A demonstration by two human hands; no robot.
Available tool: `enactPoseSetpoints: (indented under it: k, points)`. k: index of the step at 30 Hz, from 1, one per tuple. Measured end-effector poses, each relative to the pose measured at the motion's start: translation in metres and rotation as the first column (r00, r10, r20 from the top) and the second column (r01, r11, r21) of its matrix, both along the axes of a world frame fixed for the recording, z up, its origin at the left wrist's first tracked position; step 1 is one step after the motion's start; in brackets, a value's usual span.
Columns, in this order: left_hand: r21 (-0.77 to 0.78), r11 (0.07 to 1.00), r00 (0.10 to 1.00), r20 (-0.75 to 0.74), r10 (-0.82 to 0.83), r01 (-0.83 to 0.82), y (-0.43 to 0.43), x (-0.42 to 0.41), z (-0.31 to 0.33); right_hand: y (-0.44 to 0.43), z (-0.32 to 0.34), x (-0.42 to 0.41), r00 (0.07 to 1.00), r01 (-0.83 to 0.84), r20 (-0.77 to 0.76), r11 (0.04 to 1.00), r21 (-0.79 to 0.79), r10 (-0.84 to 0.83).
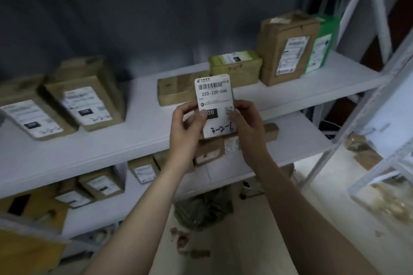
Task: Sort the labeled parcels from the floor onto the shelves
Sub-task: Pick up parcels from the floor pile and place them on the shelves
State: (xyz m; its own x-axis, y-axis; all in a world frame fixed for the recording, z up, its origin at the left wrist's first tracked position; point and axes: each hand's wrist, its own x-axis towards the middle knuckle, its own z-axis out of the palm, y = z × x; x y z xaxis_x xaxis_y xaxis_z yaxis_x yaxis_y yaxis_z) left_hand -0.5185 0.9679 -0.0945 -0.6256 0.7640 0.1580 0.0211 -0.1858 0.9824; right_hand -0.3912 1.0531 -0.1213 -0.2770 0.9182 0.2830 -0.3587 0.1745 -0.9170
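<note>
I hold a small white labeled parcel (215,98) upright in front of the white shelf (143,131). Its label reads 220-220-C40 with a handwritten code at the bottom. My left hand (186,127) grips its lower left edge, thumb on the face. My right hand (247,123) grips the lower right edge the same way. The parcel hangs just in front of the upper shelf board, near a flat brown box (174,92).
The upper shelf carries brown labeled boxes at left (89,100), a green-topped box (235,66), a tall brown box (286,51) and a green box (321,49). Lower shelves hold several more parcels. A dark bag (201,210) lies on the floor. A second rack (380,118) stands right.
</note>
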Motion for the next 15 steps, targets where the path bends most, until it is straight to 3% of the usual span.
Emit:
enactPoseSetpoints:
  k: [8, 15]
  points:
    - [0.015, 0.997, 0.997, -0.026, 0.075, -0.075, -0.078, -0.133, 0.006, -0.05, 0.012, -0.127, 0.961, -0.19, 0.214, 0.98, 0.064, 0.172]
    - [-0.098, 0.995, 0.996, -0.089, 0.009, -0.017, -0.103, -0.202, -0.008, -0.077, -0.001, -0.185, 0.893, -0.038, 0.447, 0.983, 0.178, -0.046]
